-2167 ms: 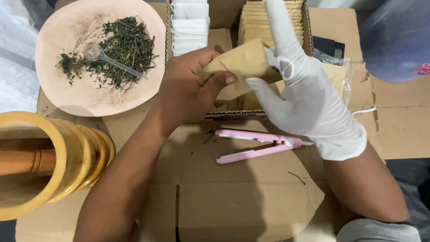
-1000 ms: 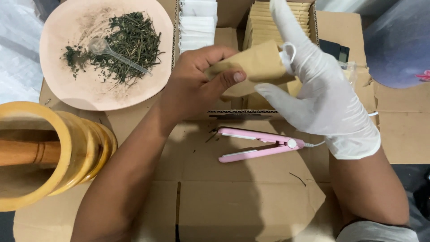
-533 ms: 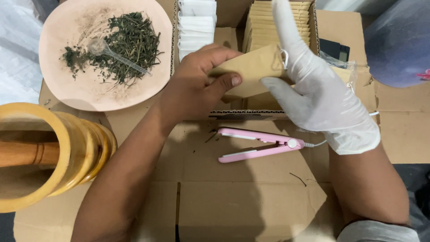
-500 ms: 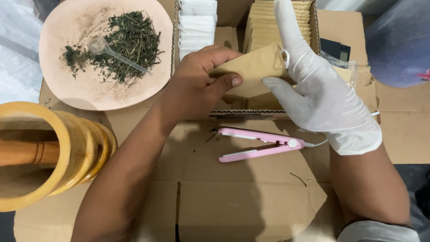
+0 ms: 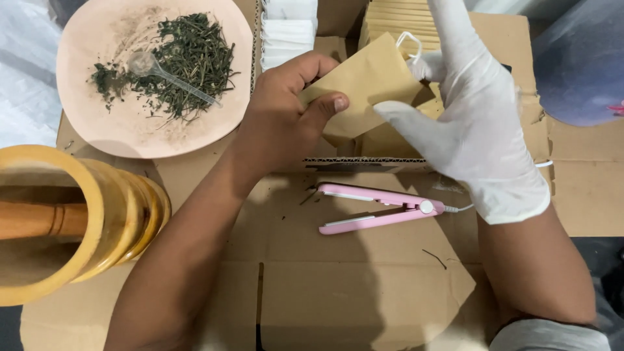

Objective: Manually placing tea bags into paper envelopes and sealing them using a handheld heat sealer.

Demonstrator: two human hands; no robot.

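Small home packing workshop: flattened brown cardboard desk (image 5: 364, 292), pink plate of dried green herbs (image 5: 149, 78), yellow wooden mortar (image 5: 71, 221), pink handheld heat sealer (image 5: 380, 209), stacked tan paper sachets (image 5: 390, 16).

Flattened brown cardboard (image 5: 364, 292) serves as the work surface and spreads below and to both sides of the spot where the grip is made, its flaps overlapping and scattered with a few dark crumbs. Above that spot an open cardboard box (image 5: 513, 52) stands at the far edge, and to the upper right of it a bluish translucent plastic sheet (image 5: 578, 65) bulges into view, while crumpled clear plastic (image 5: 23, 78) lies far off to the left. The light is soft and even from above, and a dark strip of floor (image 5: 601, 273) shows at the lower right past the cardboard's edge.
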